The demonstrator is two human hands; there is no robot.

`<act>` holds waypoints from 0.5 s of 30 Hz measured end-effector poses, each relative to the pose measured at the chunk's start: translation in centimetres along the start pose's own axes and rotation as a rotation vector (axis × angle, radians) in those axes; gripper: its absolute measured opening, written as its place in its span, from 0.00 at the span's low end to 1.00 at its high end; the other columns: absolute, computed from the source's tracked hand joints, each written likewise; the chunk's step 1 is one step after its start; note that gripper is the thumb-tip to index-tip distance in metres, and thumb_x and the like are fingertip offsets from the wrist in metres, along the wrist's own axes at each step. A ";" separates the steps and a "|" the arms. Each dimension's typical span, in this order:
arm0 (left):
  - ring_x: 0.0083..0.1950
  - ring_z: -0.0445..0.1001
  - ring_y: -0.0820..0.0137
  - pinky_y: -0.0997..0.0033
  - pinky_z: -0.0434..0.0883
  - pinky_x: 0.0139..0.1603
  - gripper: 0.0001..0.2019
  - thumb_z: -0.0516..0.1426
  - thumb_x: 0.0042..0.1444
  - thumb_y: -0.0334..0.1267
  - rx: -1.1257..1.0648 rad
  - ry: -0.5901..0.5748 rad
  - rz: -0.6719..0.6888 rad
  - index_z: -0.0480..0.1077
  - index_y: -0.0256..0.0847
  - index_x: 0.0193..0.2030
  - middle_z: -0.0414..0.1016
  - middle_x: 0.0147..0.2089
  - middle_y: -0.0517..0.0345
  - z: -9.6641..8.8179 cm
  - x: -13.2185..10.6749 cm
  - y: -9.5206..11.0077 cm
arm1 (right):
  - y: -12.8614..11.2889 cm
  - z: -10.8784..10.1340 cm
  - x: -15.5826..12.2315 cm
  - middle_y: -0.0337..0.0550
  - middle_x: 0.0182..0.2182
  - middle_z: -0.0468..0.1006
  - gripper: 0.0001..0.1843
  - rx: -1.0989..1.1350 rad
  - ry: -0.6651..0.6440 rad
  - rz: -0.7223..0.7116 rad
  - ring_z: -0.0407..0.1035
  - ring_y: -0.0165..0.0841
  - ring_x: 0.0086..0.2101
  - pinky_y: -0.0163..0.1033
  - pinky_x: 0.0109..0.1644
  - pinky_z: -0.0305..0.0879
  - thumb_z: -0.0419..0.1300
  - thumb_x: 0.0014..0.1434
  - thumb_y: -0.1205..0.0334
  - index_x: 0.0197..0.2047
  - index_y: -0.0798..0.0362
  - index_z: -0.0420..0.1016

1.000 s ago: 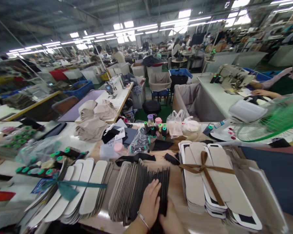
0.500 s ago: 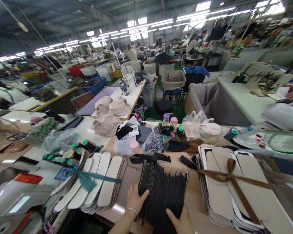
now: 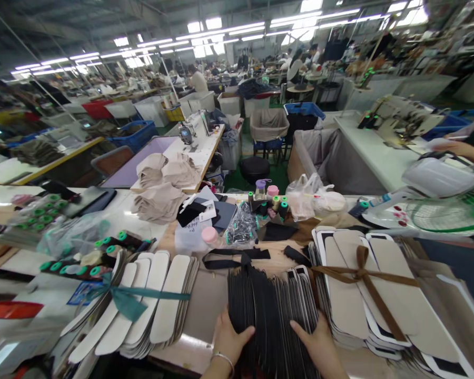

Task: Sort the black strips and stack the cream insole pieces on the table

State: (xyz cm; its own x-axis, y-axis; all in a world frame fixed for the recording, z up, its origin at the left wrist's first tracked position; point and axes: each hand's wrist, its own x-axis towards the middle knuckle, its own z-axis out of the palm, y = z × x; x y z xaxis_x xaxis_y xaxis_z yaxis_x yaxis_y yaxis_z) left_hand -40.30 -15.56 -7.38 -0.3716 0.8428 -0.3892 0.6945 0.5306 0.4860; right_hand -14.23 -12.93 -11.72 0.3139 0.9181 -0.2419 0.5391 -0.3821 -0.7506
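A stack of flat black pieces (image 3: 270, 308) stands on edge on the wooden table (image 3: 207, 300) in front of me. My left hand (image 3: 231, 339) presses against the stack's left side with the thumb over its near edge. My right hand (image 3: 319, 342) grips the right side, fingers laid on the pieces. Both hands clasp the stack between them. A black strap (image 3: 237, 256) lies just beyond the stack.
A bundle of beige pieces tied with a green ribbon (image 3: 138, 302) lies to the left. Another bundle tied with a brown ribbon (image 3: 363, 276) lies to the right. Thread spools (image 3: 268, 202), plastic bags and folded cloth (image 3: 161, 184) crowd the far side. A fan (image 3: 446, 210) sits at the right.
The stack leaned flat under my left hand a second ago; both hands have gathered it upright and squared it. My hands have moved to its two sides.
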 end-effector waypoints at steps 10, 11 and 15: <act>0.63 0.56 0.47 0.56 0.51 0.65 0.54 0.65 0.35 0.48 -0.070 0.076 0.061 0.45 0.25 0.66 0.58 0.60 0.36 1.6 1.1 1.7 | -2.0 3.1 -3.5 0.68 0.57 0.63 0.56 -0.068 -0.031 -0.053 0.61 0.60 0.56 0.58 0.56 0.60 0.63 0.41 0.39 0.65 0.63 0.48; 0.63 0.57 0.48 0.58 0.52 0.65 0.54 0.65 0.36 0.48 -0.099 0.063 0.070 0.46 0.27 0.66 0.59 0.60 0.37 1.3 1.3 1.3 | -1.8 2.5 -3.0 0.64 0.54 0.68 0.52 -0.049 -0.053 -0.067 0.65 0.56 0.53 0.55 0.54 0.63 0.63 0.42 0.40 0.63 0.61 0.54; 0.61 0.65 0.58 0.64 0.60 0.63 0.41 0.56 0.51 0.55 -0.242 -0.030 0.080 0.51 0.33 0.66 0.65 0.58 0.42 0.1 2.5 -0.6 | -1.0 -0.1 -0.6 0.55 0.41 0.77 0.34 -0.009 -0.099 -0.096 0.74 0.48 0.43 0.47 0.47 0.70 0.56 0.50 0.38 0.50 0.57 0.67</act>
State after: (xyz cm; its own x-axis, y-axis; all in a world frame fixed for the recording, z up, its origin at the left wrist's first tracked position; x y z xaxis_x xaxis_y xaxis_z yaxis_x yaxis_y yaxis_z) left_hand -41.56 -13.75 -8.71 -0.3005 0.8818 -0.3635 0.5515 0.4716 0.6881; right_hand -14.85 -13.10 -10.77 0.1823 0.9562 -0.2289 0.5700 -0.2925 -0.7678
